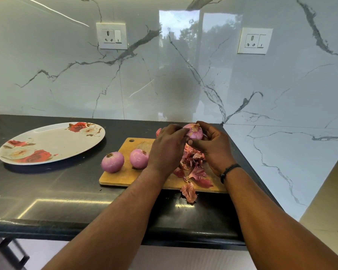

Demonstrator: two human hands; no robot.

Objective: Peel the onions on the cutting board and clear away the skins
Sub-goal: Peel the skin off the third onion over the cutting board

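above the far right part of the board (125, 176), both hands hold one onion (195, 131) up off the wood. the right hand (213, 147) curls round its right side and underside, thumb pressed near the bottom, and the left hand (167, 149) grips it from the left with fingertips on its upper left face. the onion looks mostly peeled, pale pink, with a dry tuft at the top. under the hands a heap of skins (193, 164) lies on the right half of the board, and one loose skin (189, 192) hangs over the near edge onto the counter (66, 191). a second onion (139, 158), peeled, sits on the board just left of the left wrist, and a third onion (112, 162) rests at the board's left edge, partly over the counter. a bit of another pink onion (158, 131) shows behind the left hand, mostly hidden. a floral plate (53, 141) lies well to the left on the counter. a dark band (229, 170) circles the right wrist. two sockets (112, 36) are set in the marble wall (183, 75) behind.
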